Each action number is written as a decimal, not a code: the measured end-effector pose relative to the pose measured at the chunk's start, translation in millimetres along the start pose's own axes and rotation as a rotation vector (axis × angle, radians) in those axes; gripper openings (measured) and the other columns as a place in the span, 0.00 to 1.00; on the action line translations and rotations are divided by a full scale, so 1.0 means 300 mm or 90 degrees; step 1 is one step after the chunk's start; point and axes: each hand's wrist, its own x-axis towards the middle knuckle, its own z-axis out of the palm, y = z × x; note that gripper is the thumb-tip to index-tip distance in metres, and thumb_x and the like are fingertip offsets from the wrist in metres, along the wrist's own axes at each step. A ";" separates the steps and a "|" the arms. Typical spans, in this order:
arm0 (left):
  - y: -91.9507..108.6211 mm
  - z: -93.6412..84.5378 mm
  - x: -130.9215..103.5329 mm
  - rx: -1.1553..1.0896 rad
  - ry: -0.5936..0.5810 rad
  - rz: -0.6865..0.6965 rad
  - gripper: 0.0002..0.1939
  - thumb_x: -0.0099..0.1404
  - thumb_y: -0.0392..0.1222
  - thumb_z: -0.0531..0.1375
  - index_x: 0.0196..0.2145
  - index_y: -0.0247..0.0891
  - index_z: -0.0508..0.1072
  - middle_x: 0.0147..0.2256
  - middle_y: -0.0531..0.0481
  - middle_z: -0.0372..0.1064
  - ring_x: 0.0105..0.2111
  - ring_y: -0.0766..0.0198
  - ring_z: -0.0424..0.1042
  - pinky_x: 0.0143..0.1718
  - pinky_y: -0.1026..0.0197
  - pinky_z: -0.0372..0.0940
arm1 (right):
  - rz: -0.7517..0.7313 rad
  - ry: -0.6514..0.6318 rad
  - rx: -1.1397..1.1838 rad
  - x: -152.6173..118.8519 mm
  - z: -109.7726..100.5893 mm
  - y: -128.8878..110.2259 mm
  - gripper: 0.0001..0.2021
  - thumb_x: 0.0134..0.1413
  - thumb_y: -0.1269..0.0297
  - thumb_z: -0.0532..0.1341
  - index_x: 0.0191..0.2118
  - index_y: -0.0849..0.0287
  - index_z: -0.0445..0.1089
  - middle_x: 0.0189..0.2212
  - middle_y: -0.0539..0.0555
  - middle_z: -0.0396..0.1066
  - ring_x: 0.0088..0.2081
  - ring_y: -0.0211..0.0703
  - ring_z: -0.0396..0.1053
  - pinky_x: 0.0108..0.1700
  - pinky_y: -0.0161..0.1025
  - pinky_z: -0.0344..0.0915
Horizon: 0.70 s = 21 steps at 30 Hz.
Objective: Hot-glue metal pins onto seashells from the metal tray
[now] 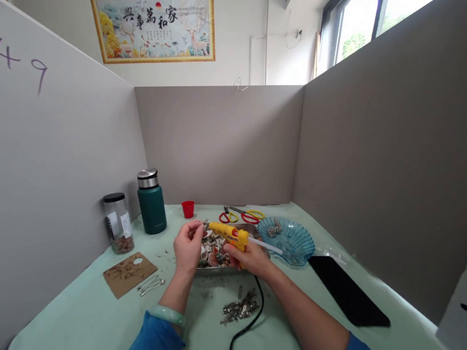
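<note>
My right hand [253, 259] wraps the glue gun [233, 236] over the tray [218, 271], aimed toward ten o'clock, apparently at the small bit [206, 224] my left hand [188, 246] pinches. Metal pieces [240, 307] sit at six, probably for easy reach.

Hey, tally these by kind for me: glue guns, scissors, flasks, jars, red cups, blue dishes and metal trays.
Glue gun: 1
Scissors: 2 pairs
Flask: 1
Jar: 1
Red cup: 1
Blue dish: 1
Metal tray: 1
Total: 8
</note>
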 end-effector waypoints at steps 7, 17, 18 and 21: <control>-0.008 -0.001 0.001 0.000 -0.002 0.006 0.18 0.50 0.50 0.66 0.33 0.33 0.73 0.34 0.45 0.72 0.34 0.61 0.72 0.40 0.54 0.70 | -0.003 -0.002 0.006 0.004 0.001 0.007 0.22 0.52 0.44 0.58 0.33 0.62 0.68 0.15 0.46 0.62 0.15 0.31 0.56 0.17 0.29 0.56; -0.013 -0.004 0.002 0.012 -0.002 0.015 0.16 0.51 0.48 0.65 0.33 0.33 0.73 0.36 0.45 0.72 0.34 0.61 0.72 0.40 0.54 0.70 | 0.005 -0.003 0.013 0.002 0.003 0.000 0.21 0.52 0.44 0.58 0.34 0.62 0.68 0.15 0.45 0.62 0.15 0.31 0.56 0.17 0.29 0.56; -0.013 -0.004 0.002 0.010 -0.001 0.015 0.16 0.51 0.48 0.65 0.32 0.33 0.73 0.36 0.45 0.72 0.34 0.61 0.72 0.40 0.54 0.70 | 0.005 -0.001 0.011 0.002 0.003 0.000 0.21 0.52 0.45 0.58 0.34 0.62 0.68 0.15 0.45 0.62 0.15 0.31 0.56 0.17 0.29 0.56; -0.014 -0.004 0.004 0.009 -0.002 0.015 0.16 0.50 0.48 0.65 0.32 0.33 0.73 0.36 0.45 0.72 0.34 0.61 0.72 0.40 0.54 0.70 | 0.009 0.006 0.000 0.002 0.002 0.004 0.21 0.53 0.45 0.58 0.34 0.62 0.68 0.15 0.45 0.62 0.15 0.31 0.57 0.17 0.29 0.56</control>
